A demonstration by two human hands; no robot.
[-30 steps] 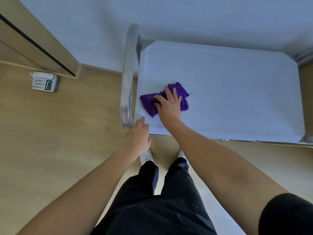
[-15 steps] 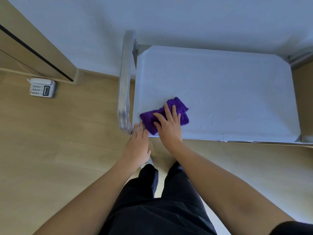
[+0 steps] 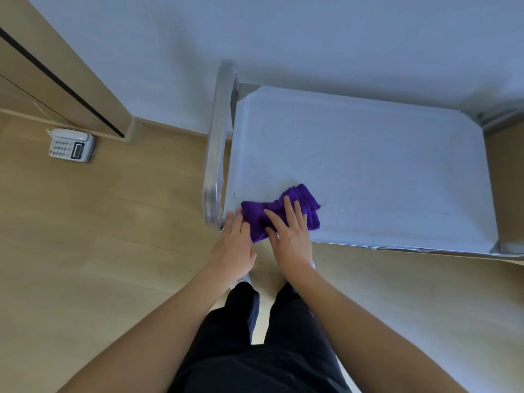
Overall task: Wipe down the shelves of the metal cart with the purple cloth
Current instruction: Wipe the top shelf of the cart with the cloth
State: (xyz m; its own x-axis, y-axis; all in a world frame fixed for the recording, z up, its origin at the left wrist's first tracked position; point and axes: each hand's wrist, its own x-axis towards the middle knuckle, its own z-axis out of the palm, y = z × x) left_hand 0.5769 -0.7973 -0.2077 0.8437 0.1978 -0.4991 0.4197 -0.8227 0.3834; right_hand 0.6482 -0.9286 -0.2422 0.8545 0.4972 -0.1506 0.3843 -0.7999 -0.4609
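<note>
- Purple cloth (image 3: 279, 212): one. Deep violet, soft ribbed or terry-like weave, bunched into a rumpled, roughly bow-shaped wad, with folds gathered at its middle. It lies on the top shelf (image 3: 368, 165) of the metal cart, at the shelf's near left corner, its lower edge reaching the shelf's front rim.
- Metal cart: one, seen from above. The top shelf is a pale, flat rectangular tray surface with a shallow raised rim and clipped far corners; faint scuffs and specks show on it. Lower shelves are hidden beneath it.
- Cart handle (image 3: 217, 148): one, a shiny, slightly blurred metal bar running along the shelf's left side.
- Right hand (image 3: 289, 236): one, laid palm-down on the cloth, fingers extended and slightly spread, pressing the fabric flat against the shelf.
- Left hand (image 3: 234, 245): one, just left of the cloth at the shelf's near left corner, beside the handle's lower end; fingers straight and held close together, the tips touching the cloth's left edge. Whether it grips anything cannot be told.
- Telephone (image 3: 71, 145): one, white desk set with keypad and small display, on the wood floor (image 3: 99, 236) well left of the cart, against a wooden panel (image 3: 56, 75).
- Legs in dark trousers (image 3: 255, 350): two, directly before the cart's front edge.
- Wall (image 3: 283, 38): pale, behind the cart.
</note>
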